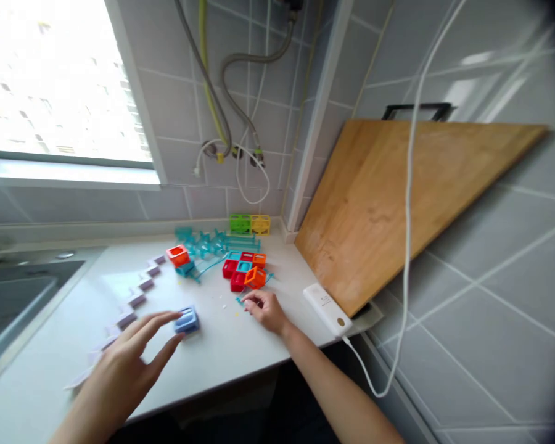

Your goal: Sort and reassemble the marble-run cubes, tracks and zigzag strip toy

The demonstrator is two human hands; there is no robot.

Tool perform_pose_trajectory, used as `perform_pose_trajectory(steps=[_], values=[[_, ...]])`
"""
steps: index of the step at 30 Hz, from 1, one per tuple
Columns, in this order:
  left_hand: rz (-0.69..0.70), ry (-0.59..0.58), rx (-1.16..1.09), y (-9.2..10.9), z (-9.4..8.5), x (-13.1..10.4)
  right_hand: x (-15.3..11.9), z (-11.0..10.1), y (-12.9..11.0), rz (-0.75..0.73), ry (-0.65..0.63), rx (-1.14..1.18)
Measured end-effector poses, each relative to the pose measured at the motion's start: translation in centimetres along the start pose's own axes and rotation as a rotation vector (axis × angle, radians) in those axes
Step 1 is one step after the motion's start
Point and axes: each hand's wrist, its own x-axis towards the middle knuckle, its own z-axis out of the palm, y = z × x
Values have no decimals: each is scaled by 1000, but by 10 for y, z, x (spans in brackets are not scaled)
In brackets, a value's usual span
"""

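At the lower left, my left hand [132,357] has its thumb and fingers apart beside a blue block [186,320] on the white counter; the fingertips are at its left edge. My right hand [266,311] rests near the counter's middle, its fingers drawn together at a small teal piece [239,300]. Just beyond it lie joined red and teal blocks [244,266] with a tilted orange block [255,277]. An orange-red block [178,255] sits on a teal piece [185,269] farther left. Teal connected parts [208,243] spread behind.
Pale lilac pieces [136,300] run in a zigzag at the left, near a sink [23,305]. Green [240,224] and yellow [261,224] frames stand by the wall. A wooden board [374,197] leans at the right beside a white power bank [327,309] with a cable [409,197].
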Motion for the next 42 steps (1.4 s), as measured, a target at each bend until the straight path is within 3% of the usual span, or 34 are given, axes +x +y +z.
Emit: perform_pose_trajectory(steps=[4,9,14,21,26,30,35,42], values=[[-65,-133,196,-22,7,5,-2,0,1,-10,3,17],[-131,-238,78,-40,23,2,-4,0,-1,-45,-14,-23],[-146,-222,-43,-44,36,11,-3,-1,-4,-22,-25,-43],[-429,-86,-647,-22,48,14,-3,0,-2,-54,-42,-68],[-566,-140,-1045,4,54,12,-4,1,-3,-82,-22,-66],[-571,-162,-1114,6,64,9,-4,1,-2,-90,-33,-65],[-532,-66,-1012,-1,77,7,-5,1,1,-109,-37,-61],[-392,-178,-903,-1,83,0,-12,5,-10,-274,-44,-110]])
